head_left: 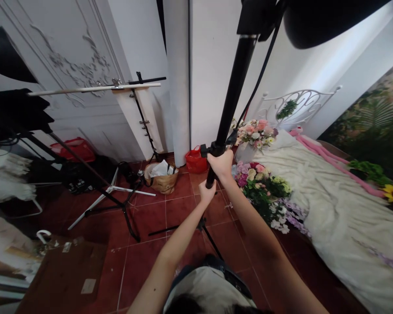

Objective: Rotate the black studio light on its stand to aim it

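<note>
Head camera view: a person's right hand (221,165) grips a tall black stand (233,89) at its collar, and the left hand (207,192) is wrapped around the pole just below. The stand is on a red tiled floor (180,207), between a straw bag (162,178) on the left and flowers (257,174) beside a bed (330,192) on the right.

black light stand (234,91), dark lamp head (327,19) atop, legs (212,240) spread over red floor tiles (180,205)
</note>
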Motion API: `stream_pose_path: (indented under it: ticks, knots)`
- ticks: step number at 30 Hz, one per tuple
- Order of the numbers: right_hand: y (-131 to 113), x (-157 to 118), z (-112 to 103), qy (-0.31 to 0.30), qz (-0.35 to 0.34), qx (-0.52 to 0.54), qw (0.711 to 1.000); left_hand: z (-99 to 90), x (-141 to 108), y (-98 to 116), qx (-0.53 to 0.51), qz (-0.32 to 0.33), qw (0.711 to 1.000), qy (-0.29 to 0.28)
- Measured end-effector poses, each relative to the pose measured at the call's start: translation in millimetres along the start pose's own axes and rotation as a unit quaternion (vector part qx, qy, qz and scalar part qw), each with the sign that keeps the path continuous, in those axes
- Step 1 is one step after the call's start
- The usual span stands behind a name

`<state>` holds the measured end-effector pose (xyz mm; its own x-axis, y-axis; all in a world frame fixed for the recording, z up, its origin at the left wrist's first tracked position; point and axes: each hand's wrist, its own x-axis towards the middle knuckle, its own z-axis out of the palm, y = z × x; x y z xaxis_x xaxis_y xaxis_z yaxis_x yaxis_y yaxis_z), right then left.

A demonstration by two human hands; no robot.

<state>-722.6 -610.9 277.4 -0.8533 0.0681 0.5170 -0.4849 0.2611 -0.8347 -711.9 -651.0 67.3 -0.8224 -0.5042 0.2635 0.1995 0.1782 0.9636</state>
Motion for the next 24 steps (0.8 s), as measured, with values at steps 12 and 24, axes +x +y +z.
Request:
stream_pose_path:
  ticks: [12, 24]
  knots:
    - [166.4, -153.0, -65.0, -0.178, -0.036, -0.087, 0.980, 3.1, 4.9, 17.4, -0.047, -0.028, 0.998, 0.011]
    - [218.2, -139.7, -24.4, -0.207, 0.050, -0.139, 0.967, 5.0, 4.6, 15.6, -0.022, -0.038, 0.999, -0.007]
